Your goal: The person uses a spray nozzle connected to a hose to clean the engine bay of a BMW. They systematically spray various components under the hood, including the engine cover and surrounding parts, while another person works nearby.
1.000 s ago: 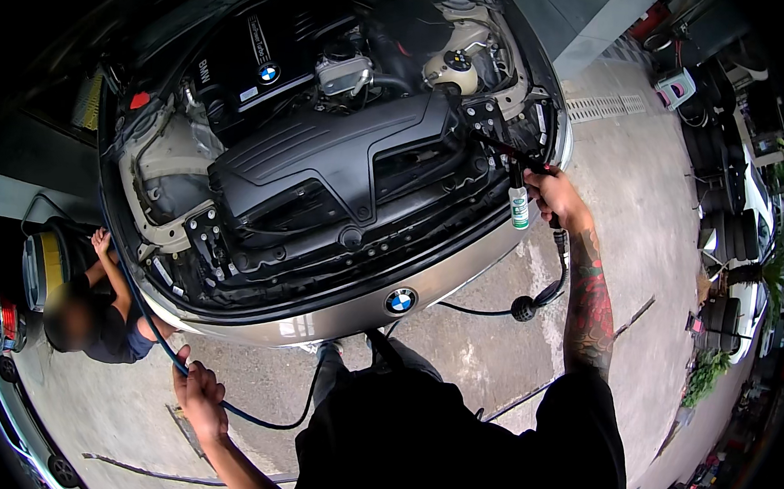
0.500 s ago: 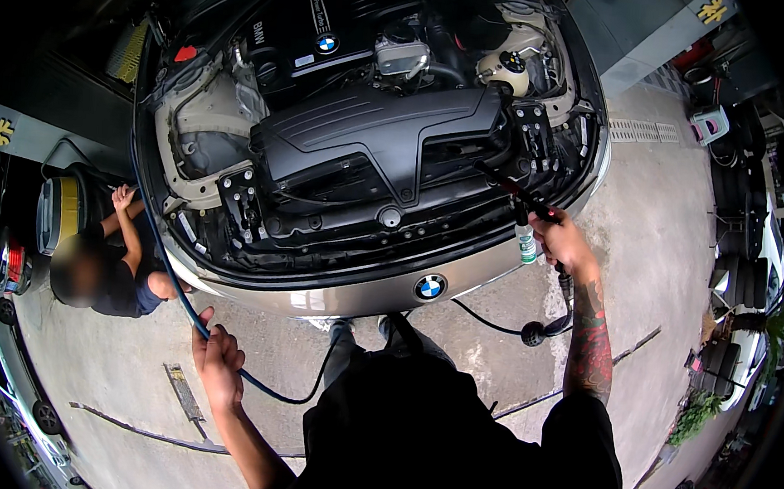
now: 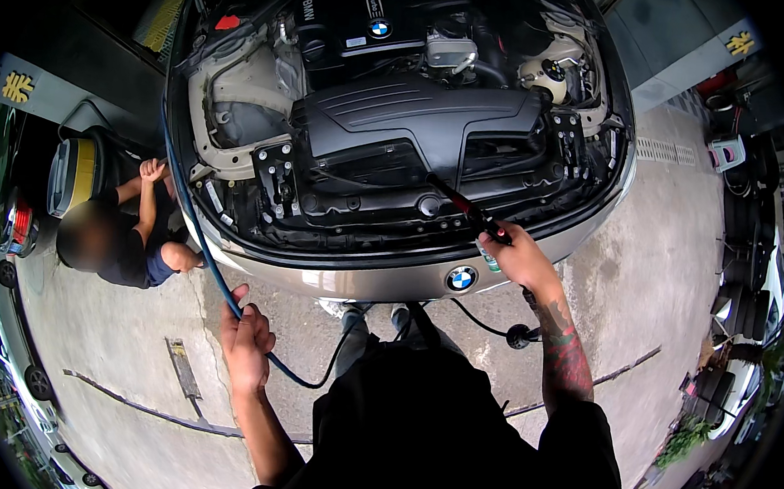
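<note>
My right hand (image 3: 526, 257) is closed around the handle of a black-and-red spray gun (image 3: 467, 210). Its long black nozzle slants up and left over the open engine bay, the tip in front of the black engine intake cover (image 3: 419, 124). A small green-and-white bottle (image 3: 491, 262) shows just beneath the gun, partly hidden by my hand. To the left, my left hand (image 3: 246, 343) grips a blue hose (image 3: 218, 273) ahead of the front bumper. From there the hose runs up along the car's left edge and loops down toward my legs.
The beige car's front edge (image 3: 353, 280) is right before my feet. A person (image 3: 133, 236) crouches at the left beside a yellow-and-black machine (image 3: 72, 177). A black hose with a round fitting (image 3: 520, 336) hangs below my right forearm. Tyres (image 3: 740, 305) stand along the right side.
My right hand has swept the spray gun leftward across the front of the engine bay, the bottle moving with it. My left hand keeps its hold on the hose. The view has shifted slightly.
</note>
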Action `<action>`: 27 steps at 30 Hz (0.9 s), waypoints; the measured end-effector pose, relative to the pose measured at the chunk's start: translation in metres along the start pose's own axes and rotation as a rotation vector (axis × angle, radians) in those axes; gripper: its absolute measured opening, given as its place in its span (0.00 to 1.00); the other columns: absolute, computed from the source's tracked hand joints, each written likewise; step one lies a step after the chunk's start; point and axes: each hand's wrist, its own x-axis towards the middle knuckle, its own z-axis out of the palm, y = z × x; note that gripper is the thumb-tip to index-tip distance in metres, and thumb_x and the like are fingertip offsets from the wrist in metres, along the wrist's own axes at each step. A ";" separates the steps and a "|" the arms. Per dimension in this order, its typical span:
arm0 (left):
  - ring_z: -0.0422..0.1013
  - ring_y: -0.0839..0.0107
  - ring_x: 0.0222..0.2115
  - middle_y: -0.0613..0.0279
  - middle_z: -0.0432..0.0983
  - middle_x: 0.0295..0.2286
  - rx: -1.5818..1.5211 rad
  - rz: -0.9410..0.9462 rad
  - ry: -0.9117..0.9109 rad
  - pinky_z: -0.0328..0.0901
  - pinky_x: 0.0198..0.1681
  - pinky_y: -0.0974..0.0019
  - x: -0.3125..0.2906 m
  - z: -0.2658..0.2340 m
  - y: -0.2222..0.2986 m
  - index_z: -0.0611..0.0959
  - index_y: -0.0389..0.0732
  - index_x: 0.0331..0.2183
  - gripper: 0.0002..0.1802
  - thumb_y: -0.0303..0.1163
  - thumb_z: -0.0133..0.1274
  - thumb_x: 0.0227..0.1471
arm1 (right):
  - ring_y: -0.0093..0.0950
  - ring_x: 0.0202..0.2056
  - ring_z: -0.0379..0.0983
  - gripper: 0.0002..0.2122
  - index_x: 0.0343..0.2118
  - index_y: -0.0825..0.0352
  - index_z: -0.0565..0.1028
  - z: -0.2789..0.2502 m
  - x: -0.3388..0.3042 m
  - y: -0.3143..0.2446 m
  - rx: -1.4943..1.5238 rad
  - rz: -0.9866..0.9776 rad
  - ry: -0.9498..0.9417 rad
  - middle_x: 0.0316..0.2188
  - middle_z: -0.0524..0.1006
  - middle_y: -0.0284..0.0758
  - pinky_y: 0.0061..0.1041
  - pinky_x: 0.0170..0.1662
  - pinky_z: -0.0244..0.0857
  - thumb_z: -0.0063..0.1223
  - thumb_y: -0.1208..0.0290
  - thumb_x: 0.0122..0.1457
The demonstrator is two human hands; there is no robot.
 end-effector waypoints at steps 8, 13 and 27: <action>0.49 0.87 0.16 0.76 0.54 0.20 -0.003 -0.024 -0.069 0.44 0.17 0.79 -0.002 -0.022 0.002 0.66 0.41 0.55 0.19 0.29 0.44 0.62 | 0.39 0.37 0.76 0.19 0.44 0.74 0.76 0.022 0.018 -0.050 -0.101 -0.073 0.012 0.33 0.80 0.45 0.31 0.43 0.66 0.53 0.60 0.59; 0.49 0.86 0.16 0.76 0.54 0.19 -0.059 -0.054 -0.159 0.45 0.17 0.79 0.003 -0.036 -0.002 0.64 0.42 0.56 0.20 0.29 0.43 0.63 | 0.28 0.17 0.68 0.15 0.38 0.71 0.77 0.023 0.042 -0.121 -0.242 0.015 -0.155 0.24 0.76 0.38 0.29 0.24 0.62 0.52 0.62 0.59; 0.50 0.86 0.15 0.75 0.56 0.18 -0.047 -0.057 -0.281 0.47 0.17 0.78 0.016 -0.084 0.007 0.64 0.43 0.56 0.20 0.30 0.43 0.63 | 0.20 0.08 0.53 0.16 0.28 0.69 0.71 0.098 0.090 -0.197 -0.242 0.078 -0.391 0.11 0.63 0.26 0.26 0.13 0.47 0.48 0.58 0.63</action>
